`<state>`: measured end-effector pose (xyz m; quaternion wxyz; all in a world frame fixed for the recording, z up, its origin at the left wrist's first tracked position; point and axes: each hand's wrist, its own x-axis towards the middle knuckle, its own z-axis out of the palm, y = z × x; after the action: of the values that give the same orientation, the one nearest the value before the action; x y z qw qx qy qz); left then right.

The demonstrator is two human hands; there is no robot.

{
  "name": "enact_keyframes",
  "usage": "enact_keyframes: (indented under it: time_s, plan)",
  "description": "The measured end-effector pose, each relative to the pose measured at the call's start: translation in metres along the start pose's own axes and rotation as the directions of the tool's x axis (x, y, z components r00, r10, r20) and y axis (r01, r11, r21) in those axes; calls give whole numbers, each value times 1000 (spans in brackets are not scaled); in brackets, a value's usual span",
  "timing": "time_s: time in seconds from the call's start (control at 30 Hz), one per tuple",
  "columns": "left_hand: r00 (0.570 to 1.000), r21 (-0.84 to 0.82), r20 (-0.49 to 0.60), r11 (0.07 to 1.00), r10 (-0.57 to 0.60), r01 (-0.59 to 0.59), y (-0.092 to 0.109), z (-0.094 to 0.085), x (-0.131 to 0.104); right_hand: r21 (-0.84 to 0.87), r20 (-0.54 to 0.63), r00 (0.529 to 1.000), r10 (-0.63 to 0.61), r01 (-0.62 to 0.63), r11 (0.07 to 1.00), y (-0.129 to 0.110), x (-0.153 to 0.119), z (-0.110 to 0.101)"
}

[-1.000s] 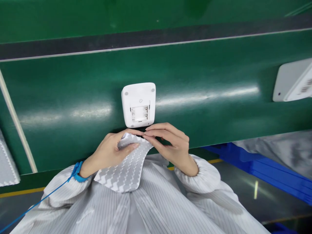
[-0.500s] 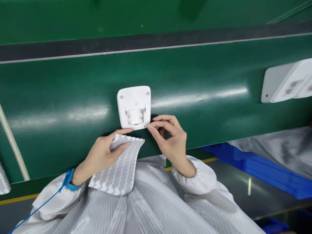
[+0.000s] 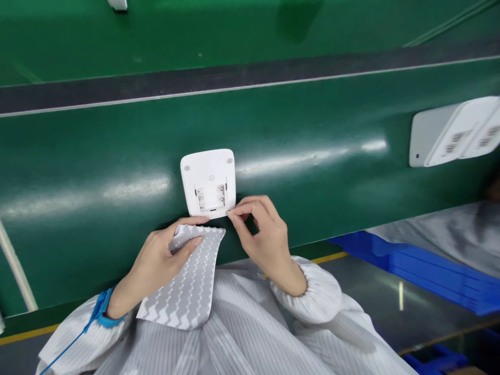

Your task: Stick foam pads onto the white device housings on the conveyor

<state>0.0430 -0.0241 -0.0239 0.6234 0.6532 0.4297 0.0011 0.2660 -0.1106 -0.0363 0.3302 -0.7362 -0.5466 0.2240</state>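
Observation:
A white plastic device [image 3: 211,165] lies face down on the green work surface, its battery compartment uncovered, with round grey pads at its two far corners. My left hand [image 3: 162,255] pinches a grey-and-white patterned sheet [image 3: 183,294] that hangs over the near edge. Its index finger rests against the device's near edge. At the device's near right corner is my right hand [image 3: 263,232], thumb and index fingertip pressed together. Whatever lies between those fingertips is hidden. A blue band with a cord [image 3: 102,308] circles my left wrist.
More white devices [image 3: 455,133] lean together on the surface at the right. A dark strip [image 3: 250,80] runs along the far side. A blue crate [image 3: 422,271] stands below at the right, near another person's grey sleeve [image 3: 445,229]. A pale strip [image 3: 17,268] crosses the surface at the left.
The view has shifted slightly, so the device and both hands appear lower and farther left. My right fingertips stay at the device's near right corner; the left still holds the sheet.

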Motion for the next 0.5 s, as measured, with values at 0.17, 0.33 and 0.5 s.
enact_keyframes:
  time_s: [0.17, 0.33, 0.5]
  plan:
    - [999, 17, 42, 1000, 5, -6, -5, -3, -2, 219, 198, 971, 135, -178, 959, 23, 26, -15]
    - [975, 44, -187, 992, 123, -117, -9, -7, -4, 326, -142, 987, 73, -23, 945, 20, 51, -8]
    - [962, -33, -261, 996, 76, -87, -4, -14, 3, 239, -334, 942, -41, 127, 963, 6, 65, 9]
